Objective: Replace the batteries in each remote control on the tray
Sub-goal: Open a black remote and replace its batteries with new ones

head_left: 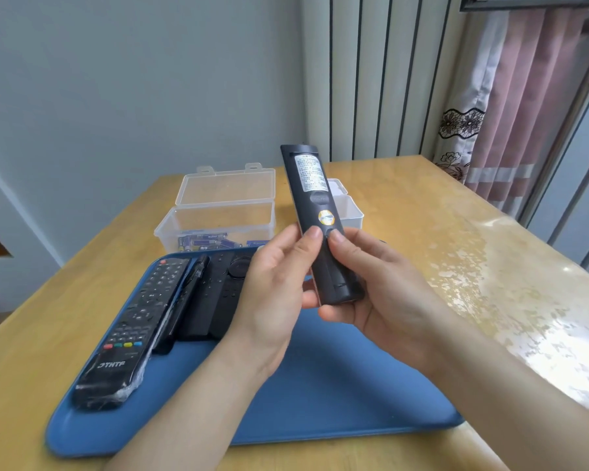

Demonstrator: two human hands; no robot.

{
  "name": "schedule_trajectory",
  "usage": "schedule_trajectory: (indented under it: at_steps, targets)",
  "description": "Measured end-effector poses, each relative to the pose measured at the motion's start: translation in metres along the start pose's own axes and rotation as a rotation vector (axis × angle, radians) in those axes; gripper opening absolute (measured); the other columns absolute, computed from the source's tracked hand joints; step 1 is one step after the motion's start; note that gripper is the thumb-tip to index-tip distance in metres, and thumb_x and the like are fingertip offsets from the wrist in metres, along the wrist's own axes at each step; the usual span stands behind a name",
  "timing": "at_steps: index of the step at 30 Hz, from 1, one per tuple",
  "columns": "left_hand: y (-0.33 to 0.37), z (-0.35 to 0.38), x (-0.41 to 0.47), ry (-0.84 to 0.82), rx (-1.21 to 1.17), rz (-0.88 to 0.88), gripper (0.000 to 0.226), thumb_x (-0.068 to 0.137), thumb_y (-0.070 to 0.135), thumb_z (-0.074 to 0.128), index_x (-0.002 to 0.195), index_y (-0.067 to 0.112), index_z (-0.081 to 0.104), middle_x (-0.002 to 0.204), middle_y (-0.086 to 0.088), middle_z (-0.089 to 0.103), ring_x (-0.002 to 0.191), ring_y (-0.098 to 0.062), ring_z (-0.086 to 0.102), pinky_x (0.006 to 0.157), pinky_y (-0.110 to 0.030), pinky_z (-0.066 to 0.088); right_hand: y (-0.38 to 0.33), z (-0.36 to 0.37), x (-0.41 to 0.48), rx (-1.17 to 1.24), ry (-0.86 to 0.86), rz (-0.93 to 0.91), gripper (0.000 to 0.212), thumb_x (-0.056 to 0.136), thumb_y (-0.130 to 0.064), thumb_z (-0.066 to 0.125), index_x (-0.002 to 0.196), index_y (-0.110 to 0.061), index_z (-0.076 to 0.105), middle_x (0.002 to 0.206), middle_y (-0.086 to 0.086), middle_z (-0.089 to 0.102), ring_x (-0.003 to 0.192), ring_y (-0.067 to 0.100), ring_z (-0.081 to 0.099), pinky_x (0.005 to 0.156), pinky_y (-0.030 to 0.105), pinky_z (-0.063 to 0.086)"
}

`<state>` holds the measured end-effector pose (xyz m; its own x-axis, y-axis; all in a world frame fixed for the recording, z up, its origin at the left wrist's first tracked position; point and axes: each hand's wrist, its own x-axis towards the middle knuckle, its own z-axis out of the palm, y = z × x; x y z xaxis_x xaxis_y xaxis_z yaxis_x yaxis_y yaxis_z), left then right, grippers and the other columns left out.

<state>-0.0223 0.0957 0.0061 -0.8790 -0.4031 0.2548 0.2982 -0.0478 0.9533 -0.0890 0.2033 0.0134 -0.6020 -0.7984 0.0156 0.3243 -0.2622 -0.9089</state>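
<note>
Both forearms reach in from the near edge over a blue tray [337,402] on a glossy yellow-wood table [456,212], which glares with window light to the right of the right hand. Beyond the hands are a pale wall, a striped panel [371,79] and, further right, a pink curtain [510,113] with lace trim.

Left of the left hand, several black tray remotes [215,294] lie side by side. The outermost, the wrapped remote [130,334], reads "TNTF".

Beyond the hands a clear box [218,215], lid open, holds blue batteries [204,241], with a smaller box [349,209] beside it.

Above the tray the remote [315,212] is held tilted, back toward the camera. It has a white label too small to read and a round gold sticker. The left hand [272,294] grips its left edge and the right hand [381,294] cups its lower end, both thumbs pressed on the back.
</note>
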Motion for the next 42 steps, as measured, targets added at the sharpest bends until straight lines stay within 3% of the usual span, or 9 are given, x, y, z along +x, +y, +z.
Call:
schedule_trajectory:
  at_steps: [5, 11, 16, 19, 26, 30, 33, 36, 42]
  targets:
    - [-0.004, 0.005, 0.000, 0.081, -0.042, -0.056, 0.030, 0.102, 0.026, 0.043, 0.110, 0.009, 0.066, 0.099, -0.010, 0.073, 0.098, -0.026, 0.070, 0.081, -0.043, 0.058, 0.008, 0.004, 0.000, -0.019, 0.028, -0.051, 0.024, 0.095, -0.012, 0.059, 0.119, -0.012, 0.060, 0.089, 0.013, 0.069, 0.072, 0.028, 0.069, 0.063, 0.040, 0.061]
    - [-0.004, 0.003, 0.001, 0.057, -0.001, -0.066, 0.027, 0.104, 0.022, 0.041, 0.119, 0.018, 0.063, 0.106, -0.003, 0.073, 0.095, -0.021, 0.071, 0.073, -0.034, 0.058, 0.013, 0.003, 0.002, -0.045, 0.012, -0.072, 0.031, 0.094, -0.003, 0.059, 0.123, -0.013, 0.058, 0.094, 0.017, 0.069, 0.078, 0.032, 0.067, 0.081, 0.053, 0.059]
    - [-0.002, -0.014, 0.006, 0.011, 0.856, 0.480, 0.061, 0.087, 0.029, 0.061, 0.144, 0.026, 0.039, 0.143, 0.013, 0.044, 0.129, -0.006, 0.042, 0.100, -0.012, 0.036, 0.010, -0.005, 0.009, 0.050, 0.111, -0.041, 0.032, 0.094, -0.003, 0.048, 0.117, -0.019, 0.063, 0.094, 0.015, 0.071, 0.080, 0.029, 0.065, 0.075, 0.042, 0.060]
    - [-0.008, -0.012, 0.002, -0.166, 1.242, 0.529, 0.071, 0.080, 0.050, 0.055, 0.141, 0.015, 0.047, 0.150, 0.004, 0.043, 0.136, -0.012, 0.038, 0.109, -0.018, 0.031, 0.009, -0.010, 0.011, 0.089, 0.137, -0.047, 0.040, 0.095, -0.007, 0.043, 0.105, -0.034, 0.071, 0.098, 0.009, 0.072, 0.082, 0.022, 0.067, 0.072, 0.038, 0.057]
    - [-0.008, -0.015, 0.004, 0.020, 1.250, 0.790, 0.040, 0.094, 0.030, 0.047, 0.117, 0.004, 0.067, 0.106, -0.007, 0.073, 0.090, -0.021, 0.068, 0.075, -0.031, 0.049, 0.014, -0.006, 0.010, 0.036, 0.202, -0.042, 0.026, 0.102, -0.022, 0.044, 0.092, -0.023, 0.067, 0.075, 0.000, 0.064, 0.066, 0.015, 0.057, 0.070, 0.034, 0.053]
    - [0.006, -0.012, 0.003, 0.186, 0.880, 0.588, 0.026, 0.100, 0.027, 0.039, 0.100, 0.019, 0.064, 0.070, 0.005, 0.068, 0.062, -0.007, 0.065, 0.058, -0.031, 0.050, 0.013, -0.011, 0.014, -0.047, 0.251, -0.075, 0.024, 0.106, -0.026, 0.040, 0.109, -0.016, 0.062, 0.075, 0.007, 0.063, 0.059, 0.019, 0.053, 0.060, 0.030, 0.049]
    - [0.019, -0.023, 0.008, -0.101, 0.661, 0.232, 0.027, 0.098, 0.030, 0.039, 0.084, 0.025, 0.062, 0.064, 0.000, 0.065, 0.058, -0.007, 0.060, 0.057, -0.026, 0.043, 0.006, -0.016, 0.015, -0.060, 0.287, -0.124, 0.017, 0.103, -0.026, 0.046, 0.109, -0.017, 0.060, 0.080, 0.010, 0.066, 0.062, 0.022, 0.055, 0.061, 0.033, 0.049]
    - [0.016, -0.021, 0.002, -0.544, 0.908, -0.020, 0.027, 0.100, 0.028, 0.044, 0.084, 0.025, 0.065, 0.076, 0.000, 0.066, 0.073, -0.012, 0.059, 0.073, -0.034, 0.047, 0.002, -0.021, 0.016, -0.046, 0.297, -0.121, 0.013, 0.101, -0.020, 0.048, 0.108, -0.018, 0.058, 0.081, 0.013, 0.067, 0.058, 0.021, 0.052, 0.052, 0.027, 0.045]
    - [0.002, 0.002, -0.009, -0.708, 1.151, 0.058, 0.023, 0.094, 0.037, 0.057, 0.115, 0.038, 0.067, 0.103, 0.015, 0.067, 0.082, 0.001, 0.052, 0.080, -0.023, 0.044, 0.001, -0.020, 0.015, 0.027, 0.277, -0.086, 0.021, 0.100, -0.019, 0.039, 0.107, -0.017, 0.059, 0.079, 0.015, 0.067, 0.054, 0.021, 0.050, 0.042, 0.023, 0.035]
